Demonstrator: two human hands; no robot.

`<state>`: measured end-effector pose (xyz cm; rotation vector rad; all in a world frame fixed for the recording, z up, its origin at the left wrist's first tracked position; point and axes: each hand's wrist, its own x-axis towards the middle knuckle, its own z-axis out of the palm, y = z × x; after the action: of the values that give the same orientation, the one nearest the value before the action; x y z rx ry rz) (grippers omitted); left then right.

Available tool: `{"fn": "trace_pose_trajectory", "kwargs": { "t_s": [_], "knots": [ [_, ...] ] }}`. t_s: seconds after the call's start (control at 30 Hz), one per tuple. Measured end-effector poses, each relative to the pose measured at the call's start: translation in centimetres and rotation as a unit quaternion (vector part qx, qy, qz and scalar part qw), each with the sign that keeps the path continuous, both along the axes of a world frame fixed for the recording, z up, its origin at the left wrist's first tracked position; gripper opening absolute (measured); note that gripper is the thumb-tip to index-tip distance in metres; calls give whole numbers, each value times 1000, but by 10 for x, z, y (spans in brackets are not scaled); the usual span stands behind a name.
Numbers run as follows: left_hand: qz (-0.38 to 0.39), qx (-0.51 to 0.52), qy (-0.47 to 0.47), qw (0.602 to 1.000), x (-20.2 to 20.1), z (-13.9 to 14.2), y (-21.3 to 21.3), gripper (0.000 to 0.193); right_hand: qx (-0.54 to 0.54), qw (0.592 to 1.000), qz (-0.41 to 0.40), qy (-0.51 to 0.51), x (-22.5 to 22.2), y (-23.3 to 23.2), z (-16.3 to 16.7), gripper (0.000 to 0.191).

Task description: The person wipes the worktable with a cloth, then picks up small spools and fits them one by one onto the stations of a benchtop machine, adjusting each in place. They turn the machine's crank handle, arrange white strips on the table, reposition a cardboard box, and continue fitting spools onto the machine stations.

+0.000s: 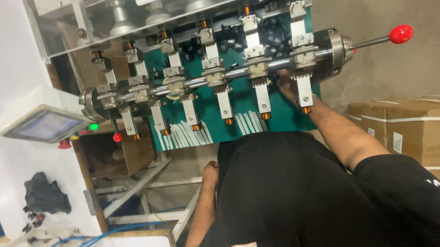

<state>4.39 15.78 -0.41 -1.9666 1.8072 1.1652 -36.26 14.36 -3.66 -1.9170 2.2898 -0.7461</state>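
Right hand point(289, 89) reaches up to the winding machine point(214, 74), fingers hidden behind the rightmost metal holder point(304, 83) near its copper-wound bobbin point(306, 110) — cannot tell whether they grip anything. Left hand point(210, 170) hangs low beside the black shirt point(295, 198), loosely curled, holding nothing. 6 holders sit along a steel shaft point(236, 73) — red-knobbed lever point(401, 34) at its right end. Cardboard boxes point(426, 138) stand to the right.

Centre frame, the right hand point(287, 85) reaches behind the rightmost metal clamp holder point(304, 83); a strapped cardboard box point(426, 138) sits lower right.
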Motion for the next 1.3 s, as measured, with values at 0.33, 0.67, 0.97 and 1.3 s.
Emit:
{"fn": "trace_pose_trajectory", "kwargs": {
  "t_s": [0.33,0.67,0.97,1.3],
  "knots": [
    [19,-34,19,999,-25,6,8,23,260,929,108,-241,-3,87,78,47],
    [-36,-60,12,997,-29,1,-8,25,324,893,154,-272,-155,120,308,76],
    [-17,-73,28,997,-24,13,-16,26,389,918,77,-24,-187,-25,313,72],
    [49,-31,27,998,3,-4,-8,26,334,934,125,34,-145,-50,296,75]
  ]
}}
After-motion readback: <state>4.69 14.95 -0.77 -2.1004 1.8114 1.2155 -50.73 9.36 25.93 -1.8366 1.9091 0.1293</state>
